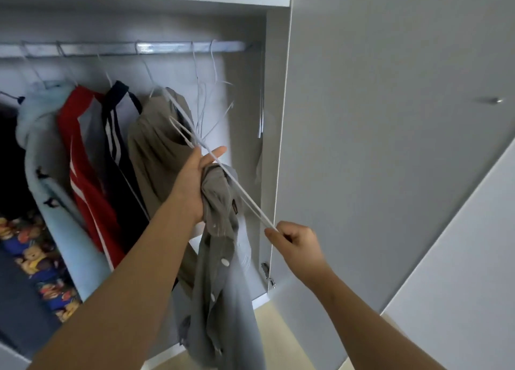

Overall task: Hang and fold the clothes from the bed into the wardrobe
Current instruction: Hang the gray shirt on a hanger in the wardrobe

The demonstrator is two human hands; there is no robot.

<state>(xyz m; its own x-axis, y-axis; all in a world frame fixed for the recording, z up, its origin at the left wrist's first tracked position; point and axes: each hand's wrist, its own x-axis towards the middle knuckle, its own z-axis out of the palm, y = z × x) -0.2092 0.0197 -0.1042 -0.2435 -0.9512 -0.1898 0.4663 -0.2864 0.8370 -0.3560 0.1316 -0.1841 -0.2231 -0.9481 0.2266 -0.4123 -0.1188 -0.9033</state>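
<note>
Step in hand: getting the grey shirt (223, 272) onto a white hanger (250, 199), in front of the open wardrobe (274, 91).

Left hand (195, 185) grips the shirt bunched near its collar, one finger stretched out; the rest of the shirt hangs down near us. Right hand (295, 240) pinches the near end of the hanger, whose far end points up-left towards the khaki garment (156, 152).

We judge the shirt is not yet threaded. Next move calls for opening the collar, sliding the hanger arm inside, then hooking it on the rail (167, 48) at the free right end, beside the bare hangers (204, 96).
</note>
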